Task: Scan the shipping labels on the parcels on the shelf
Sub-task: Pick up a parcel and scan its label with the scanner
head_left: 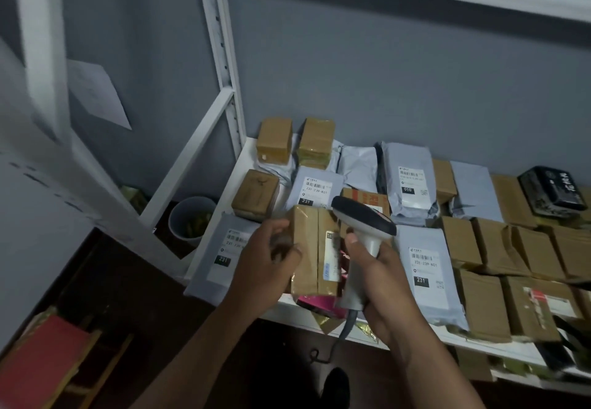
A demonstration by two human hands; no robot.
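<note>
a person's two bare hands work over a white metal shelf [243, 165] crowded with parcels. the left hand [265, 268], at about 7 o'clock from the picture's centre, grips a tape-wrapped brown cardboard box [311, 248] by its left side, fingers curled round the edge, lifting it just above the shelf's front. a white shipping label [332, 256] runs along the box's right face, blurred and unreadable. the right hand [383, 284], at 5 o'clock, is clamped round the handle of a white handheld barcode scanner [363, 226]; its dark head sits just beside the label, at 1 o'clock from the box. a grey cable [347, 325] hangs from the handle. grey mailer bags [425, 268] with labels reading 231 lie at 3 and 9 o'clock of the box. more brown boxes [492, 242] fill the shelf's right. a grey bin [192, 219] stands on the floor at 9 o'clock.
</note>
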